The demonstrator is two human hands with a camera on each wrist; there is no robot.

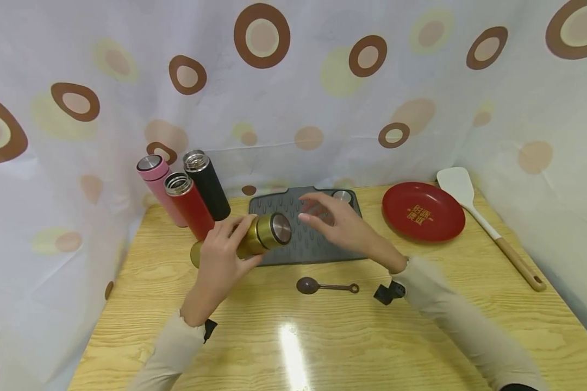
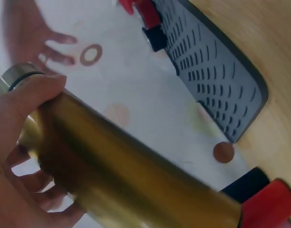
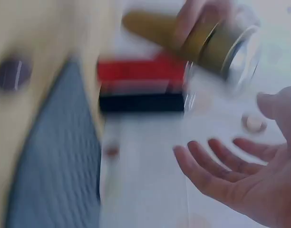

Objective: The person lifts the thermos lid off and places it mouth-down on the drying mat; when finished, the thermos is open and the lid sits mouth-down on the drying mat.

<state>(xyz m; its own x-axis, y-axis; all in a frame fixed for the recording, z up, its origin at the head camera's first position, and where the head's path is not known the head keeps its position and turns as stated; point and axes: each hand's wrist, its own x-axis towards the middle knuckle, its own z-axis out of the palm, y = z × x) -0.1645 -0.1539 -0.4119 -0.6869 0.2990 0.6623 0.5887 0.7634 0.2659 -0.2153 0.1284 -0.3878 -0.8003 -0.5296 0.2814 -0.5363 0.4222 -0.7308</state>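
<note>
1. Across the counter point(image 1: 342, 336): yellowish wood grain, with a bright streak of glare point(image 1: 293, 355) toward the front.
2. Carries at the back left a lidded pink bottle point(image 1: 165, 198), a lidless red bottle point(image 1: 191, 206) and a lidless black bottle point(image 1: 210, 187), all upright and close together.
3. Bears a gray ridged mat point(image 1: 315, 253) at the middle of the back.
4. Holds a dark brown spoon point(image 1: 309, 285) just in front, bowl to the left.
5. Supports a red plate point(image 1: 442, 220) with gold characters, right of the mat.
6. Carries farther right a white spatula point(image 1: 503, 246), wooden handle toward the front.

Tilted gold flask point(image 1: 249, 245) in left hand point(image 1: 223, 251), right hand point(image 1: 343, 224) nearby
</note>
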